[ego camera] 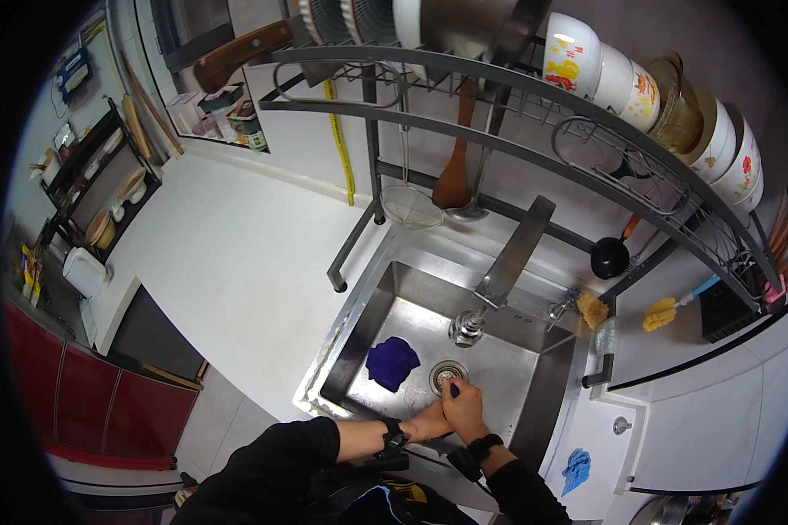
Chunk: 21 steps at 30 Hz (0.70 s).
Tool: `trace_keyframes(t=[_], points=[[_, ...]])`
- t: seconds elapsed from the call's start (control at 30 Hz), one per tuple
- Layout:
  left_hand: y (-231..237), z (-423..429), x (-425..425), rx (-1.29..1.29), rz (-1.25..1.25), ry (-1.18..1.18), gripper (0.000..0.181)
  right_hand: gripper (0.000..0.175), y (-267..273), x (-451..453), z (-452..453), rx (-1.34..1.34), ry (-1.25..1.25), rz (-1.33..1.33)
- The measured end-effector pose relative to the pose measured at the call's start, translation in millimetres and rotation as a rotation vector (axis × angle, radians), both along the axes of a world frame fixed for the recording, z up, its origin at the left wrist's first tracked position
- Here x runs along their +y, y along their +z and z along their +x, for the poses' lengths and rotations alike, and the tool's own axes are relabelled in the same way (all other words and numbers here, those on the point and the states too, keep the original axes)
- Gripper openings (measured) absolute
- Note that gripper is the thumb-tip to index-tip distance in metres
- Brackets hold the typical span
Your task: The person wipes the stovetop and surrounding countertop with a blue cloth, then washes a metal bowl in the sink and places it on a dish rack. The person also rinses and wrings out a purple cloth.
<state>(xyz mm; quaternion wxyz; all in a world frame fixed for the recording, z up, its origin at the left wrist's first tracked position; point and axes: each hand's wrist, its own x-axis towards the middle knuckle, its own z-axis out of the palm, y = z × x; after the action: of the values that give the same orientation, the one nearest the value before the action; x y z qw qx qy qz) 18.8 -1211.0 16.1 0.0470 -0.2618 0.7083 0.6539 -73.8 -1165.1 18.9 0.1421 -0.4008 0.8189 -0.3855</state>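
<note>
Over the front of the stainless steel sink (499,387), my two hands are close together, both closed around a dark purple cloth (455,390). Only small bits of this cloth show, at the top of my right fist and below the hands. My right hand (465,407) is just in front of the drain strainer (448,376). My left hand (427,422) lies against it on the left, partly covered by it. A second purple cloth (392,364) lies crumpled on the sink floor, left of the drain. The faucet (515,252) reaches over the basin.
A dark metal dish rack (459,128) arches over the sink, bearing bowls (571,56) and a wood-handled cleaver (243,52). A wooden spatula (456,170) and a wire strainer (410,207) hang below. White countertop (236,243) extends left; a blue cloth (576,471) lies right.
</note>
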Motion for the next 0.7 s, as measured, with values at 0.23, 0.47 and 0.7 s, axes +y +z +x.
trace_keyframes(t=[0.23, 0.47, 0.7], points=[[-51, 16, 12, -0.063, -0.252, 0.019, 0.033, 0.024, -18, -1, 23, -0.007, -0.049, 0.132], [-34, 21, 18, -0.094, -0.201, 0.203, 0.038, 0.026, -19, -8, 25, -0.038, -0.155, 0.132], [-10, 25, 20, -0.057, -0.225, 0.327, 0.049, 0.025, -32, -13, 20, -0.086, -0.214, 0.132]])
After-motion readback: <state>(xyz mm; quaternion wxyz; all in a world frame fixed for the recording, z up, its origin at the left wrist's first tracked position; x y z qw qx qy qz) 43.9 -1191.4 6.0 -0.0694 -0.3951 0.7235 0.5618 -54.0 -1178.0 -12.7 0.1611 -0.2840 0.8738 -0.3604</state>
